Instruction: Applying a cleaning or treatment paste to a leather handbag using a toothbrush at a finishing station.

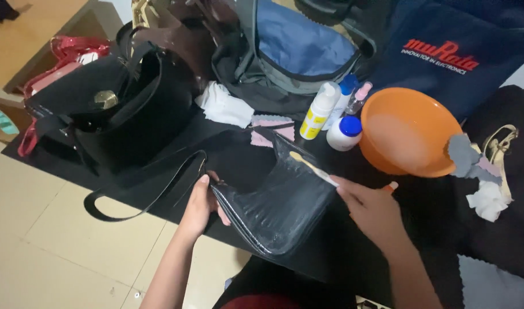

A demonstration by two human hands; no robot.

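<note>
left hand gripped edge of small black bag, fingers curled around its side, thumb up. bag stood tilted at front edge of black table, its strap looped to left. right hand pinched thin pale stick, tip resting on bag's face; probably brush or spatula, too blurred to tell. orange bowl, white bottles behind.

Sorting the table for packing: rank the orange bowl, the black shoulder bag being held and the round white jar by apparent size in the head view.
1. Black shoulder bag, though nearest the camera.
2. Orange bowl.
3. Round white jar.
</note>
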